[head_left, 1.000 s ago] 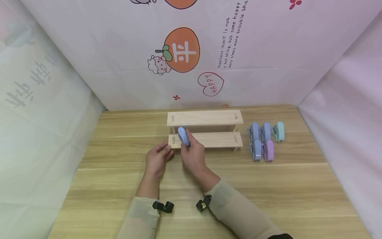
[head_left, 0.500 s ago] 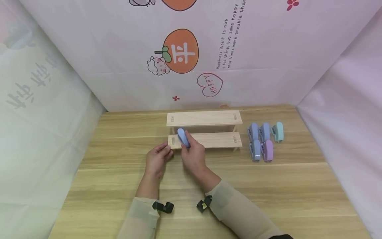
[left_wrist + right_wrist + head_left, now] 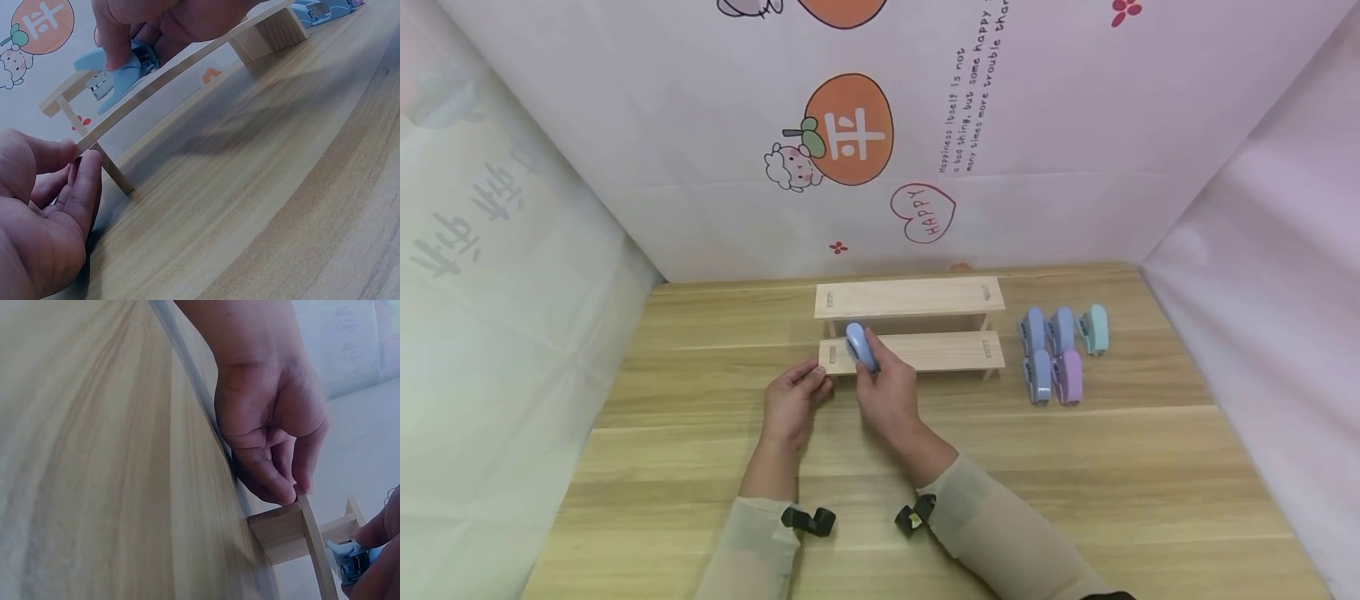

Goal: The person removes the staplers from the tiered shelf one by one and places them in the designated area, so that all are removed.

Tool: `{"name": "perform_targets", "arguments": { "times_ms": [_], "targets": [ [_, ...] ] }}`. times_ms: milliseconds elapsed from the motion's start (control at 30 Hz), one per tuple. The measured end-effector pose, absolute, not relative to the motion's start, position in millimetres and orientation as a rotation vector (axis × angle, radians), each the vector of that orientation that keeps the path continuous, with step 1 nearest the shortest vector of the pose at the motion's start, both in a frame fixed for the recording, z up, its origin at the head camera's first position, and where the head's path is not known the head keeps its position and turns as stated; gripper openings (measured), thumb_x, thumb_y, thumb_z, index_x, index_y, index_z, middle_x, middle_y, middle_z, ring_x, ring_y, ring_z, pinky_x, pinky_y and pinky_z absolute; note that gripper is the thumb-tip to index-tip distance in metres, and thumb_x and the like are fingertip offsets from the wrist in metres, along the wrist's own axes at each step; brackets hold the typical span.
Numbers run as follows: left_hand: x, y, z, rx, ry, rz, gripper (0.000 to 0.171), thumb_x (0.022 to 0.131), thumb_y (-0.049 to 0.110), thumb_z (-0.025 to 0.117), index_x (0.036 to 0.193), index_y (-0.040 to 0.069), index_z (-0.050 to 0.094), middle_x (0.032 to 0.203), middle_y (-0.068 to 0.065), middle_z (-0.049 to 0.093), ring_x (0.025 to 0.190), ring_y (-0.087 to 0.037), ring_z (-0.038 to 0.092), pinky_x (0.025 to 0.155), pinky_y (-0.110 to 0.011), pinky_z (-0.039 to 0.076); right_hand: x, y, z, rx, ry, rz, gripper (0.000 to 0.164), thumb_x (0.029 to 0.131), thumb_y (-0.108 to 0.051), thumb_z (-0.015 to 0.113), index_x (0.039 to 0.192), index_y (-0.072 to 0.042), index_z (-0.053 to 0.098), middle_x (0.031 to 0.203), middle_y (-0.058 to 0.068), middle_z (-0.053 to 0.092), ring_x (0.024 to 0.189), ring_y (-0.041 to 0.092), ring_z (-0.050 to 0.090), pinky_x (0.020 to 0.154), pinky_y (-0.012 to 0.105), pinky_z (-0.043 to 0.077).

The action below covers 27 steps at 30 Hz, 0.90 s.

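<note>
My left hand (image 3: 790, 404) pinches the left front corner of the low front board (image 3: 951, 352) of a two-tier wooden stand, thumb above and fingers beneath in the left wrist view. In my right hand (image 3: 889, 387) is a light blue stapler (image 3: 858, 342), gripped over the left part of that board. Its metal part (image 3: 100, 84) points toward the stand's left end in the left wrist view; whether it touches the board I cannot tell. Behind rises the higher back board (image 3: 910, 297). The right wrist view shows the stapler (image 3: 350, 559) partly covered by fingers.
Right of the stand, several staplers stand in two rows: blue ones (image 3: 1037, 375), a purple one (image 3: 1070, 377) and a teal one (image 3: 1096, 328). All rest on a wood-grain table (image 3: 1075, 500). Printed white cloth (image 3: 1037, 217) hangs behind and along both sides.
The head view has drifted slightly, so the stand and the staplers appear a little further left. Both hands keep their hold, with hardly any movement of the held stapler.
</note>
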State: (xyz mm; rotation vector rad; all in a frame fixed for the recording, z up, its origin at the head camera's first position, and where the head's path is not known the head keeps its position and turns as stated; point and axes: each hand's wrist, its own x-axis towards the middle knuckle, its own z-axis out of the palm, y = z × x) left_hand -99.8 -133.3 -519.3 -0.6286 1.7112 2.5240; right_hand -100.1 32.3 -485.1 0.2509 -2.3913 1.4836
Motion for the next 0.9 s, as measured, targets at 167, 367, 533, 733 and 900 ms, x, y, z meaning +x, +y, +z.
{"name": "perform_targets", "arguments": {
  "times_ms": [167,367,533,733,900],
  "targets": [
    [-99,-134,-520,-0.623,1.717,2.526,0.036,0.097,-0.002,0.069,0.133,-0.008,0.062,0.130,-0.021,0.062,0.098,-0.021,0.073,0.098,-0.030,0.061,-99,34,-485,0.218,-2.402,1.522,0.056,0.091,0.006,0.070,0.145,0.001,0.056,0.138,0.023,0.060,0.129,0.032,0.059,0.107,0.038,0.051],
    [-98,-134,-521,-0.603,1.734,2.514,0.037,0.098,-0.002,0.068,0.134,-0.008,0.061,0.130,-0.022,0.061,0.101,-0.023,0.073,0.098,-0.030,0.060,-99,38,-482,0.223,-2.366,1.539,0.056,0.091,0.009,0.069,0.144,0.003,0.055,0.139,0.024,0.059,0.130,0.034,0.058,0.106,0.039,0.052],
    [-97,-135,-519,-0.598,1.757,2.501,0.037,0.098,-0.001,0.068,0.134,-0.007,0.061,0.130,-0.021,0.061,0.105,-0.026,0.072,0.098,-0.030,0.060,-98,40,-480,0.226,-2.355,1.544,0.054,0.092,0.008,0.069,0.144,0.004,0.055,0.140,0.024,0.059,0.130,0.034,0.057,0.106,0.037,0.052],
    [-97,-134,-518,-0.593,1.741,2.515,0.037,0.098,-0.003,0.067,0.134,-0.009,0.061,0.129,-0.022,0.061,0.106,-0.027,0.071,0.099,-0.030,0.060,-98,44,-477,0.210,-2.350,1.565,0.054,0.093,0.008,0.068,0.145,0.003,0.055,0.140,0.024,0.059,0.131,0.034,0.057,0.106,0.037,0.052],
    [-97,-133,-517,-0.599,1.734,2.512,0.036,0.098,-0.003,0.067,0.133,-0.009,0.061,0.127,-0.021,0.062,0.104,-0.026,0.072,0.098,-0.030,0.060,-98,48,-476,0.185,-2.349,1.555,0.055,0.092,0.008,0.068,0.145,0.002,0.055,0.140,0.024,0.060,0.130,0.034,0.058,0.105,0.037,0.053]
  ]
}}
